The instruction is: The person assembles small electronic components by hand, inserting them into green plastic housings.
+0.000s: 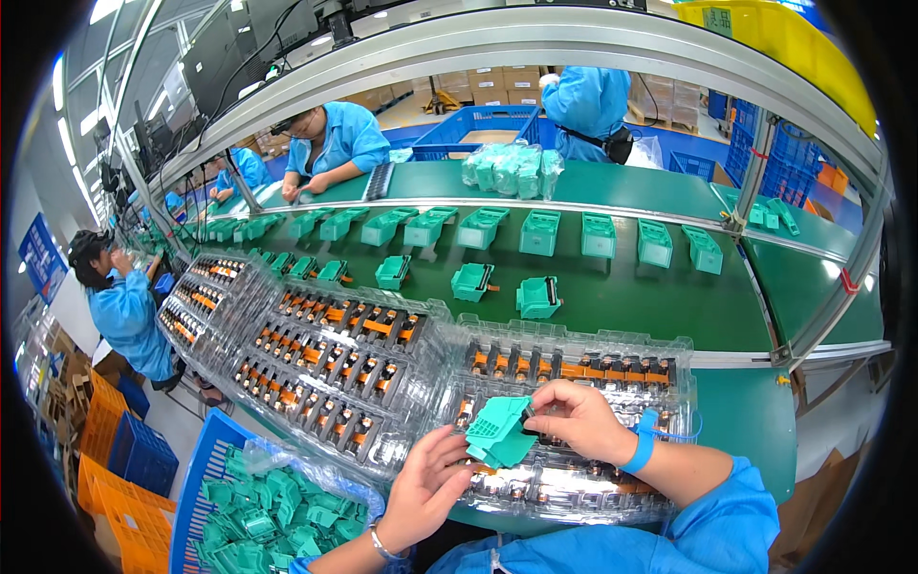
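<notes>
A green plastic housing [503,432] with a grid of slots is held up in front of me, over the near clear tray. My left hand [432,486] grips its left side, fingertips against the plastic. My right hand [577,419] pinches a small dark part [527,417] at the housing's right edge; the fingers partly hide that part. Beneath my hands, the clear blister tray [684,394] carries rows of black components with orange strips [574,369]. A blue band circles my right wrist, and a metal bracelet my left.
More filled clear trays [335,368] lie to the left. Beyond them, a green conveyor [631,304] carries rows of green housings [540,232]. At lower left stands a blue crate [199,478] of green parts. A metal frame [535,29] spans overhead. Several co-workers [339,143] in blue work around the line.
</notes>
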Available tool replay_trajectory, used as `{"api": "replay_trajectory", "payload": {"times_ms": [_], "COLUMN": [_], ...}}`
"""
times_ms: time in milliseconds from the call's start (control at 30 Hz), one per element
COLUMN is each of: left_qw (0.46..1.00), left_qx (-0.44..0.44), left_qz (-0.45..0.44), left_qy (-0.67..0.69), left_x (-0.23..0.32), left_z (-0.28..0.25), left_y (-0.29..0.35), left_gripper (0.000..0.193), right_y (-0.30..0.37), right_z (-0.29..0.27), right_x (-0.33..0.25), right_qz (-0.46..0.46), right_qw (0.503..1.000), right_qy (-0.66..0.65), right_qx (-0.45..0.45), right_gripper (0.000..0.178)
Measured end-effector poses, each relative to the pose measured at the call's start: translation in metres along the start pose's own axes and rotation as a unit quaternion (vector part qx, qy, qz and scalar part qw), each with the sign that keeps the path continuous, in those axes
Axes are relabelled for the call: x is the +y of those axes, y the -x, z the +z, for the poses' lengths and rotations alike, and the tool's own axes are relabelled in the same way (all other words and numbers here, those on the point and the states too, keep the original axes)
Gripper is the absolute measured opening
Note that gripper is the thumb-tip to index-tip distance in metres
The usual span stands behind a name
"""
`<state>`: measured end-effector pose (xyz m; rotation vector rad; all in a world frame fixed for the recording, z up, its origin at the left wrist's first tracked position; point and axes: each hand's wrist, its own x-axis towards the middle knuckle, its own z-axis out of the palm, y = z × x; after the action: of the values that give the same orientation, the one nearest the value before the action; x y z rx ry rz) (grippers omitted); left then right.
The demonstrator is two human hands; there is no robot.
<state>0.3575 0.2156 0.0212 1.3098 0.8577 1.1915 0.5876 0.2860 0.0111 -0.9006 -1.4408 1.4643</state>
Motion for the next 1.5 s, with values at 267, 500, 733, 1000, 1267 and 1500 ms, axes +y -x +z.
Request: {"api": "replay_trajectory", "payload": {"times_ms": [267,500,733,1000,1267,1500], "left_qw": [0.989,0.963,0.907,0.904,0.880,0.856], "left_qx": [0.098,0.232,0.146,0.244,0.285,0.286], "left_qz": [0.060,0.080,0.175,0.056,0.036,-0.088], "left_qy": [-0.091,-0.108,-0.354,-0.348,-0.377,-0.421], "left_x": [0.012,0.015,0.021,0.031,0.024,0.016], "left_z": [-0.049,-0.053,-0.050,-0.071,-0.085,-0.126], "left_y": [0.045,0.057,0.054,0.094,0.108,0.143], "left_gripper": [0.044,0.026,0.024,0.018,0.019,0.026], "right_y": [0.003,0.002,0.001,-0.002,-0.001,-0.031], "right_z": [0.003,-0.001,-0.004,-0.013,-0.020,-0.075], "right_x": [-0.005,-0.027,-0.031,-0.041,-0.060,-0.073], "right_qz": [-0.074,-0.399,-0.473,-0.504,-0.543,-0.299], "right_qw": [0.997,0.858,0.797,0.753,0.684,0.812], "right_qy": [0.003,0.322,0.375,0.421,0.482,0.406], "right_qx": [0.033,0.040,0.028,0.038,0.064,0.294], "right_gripper": [0.017,0.023,0.030,0.031,0.022,0.015]}}
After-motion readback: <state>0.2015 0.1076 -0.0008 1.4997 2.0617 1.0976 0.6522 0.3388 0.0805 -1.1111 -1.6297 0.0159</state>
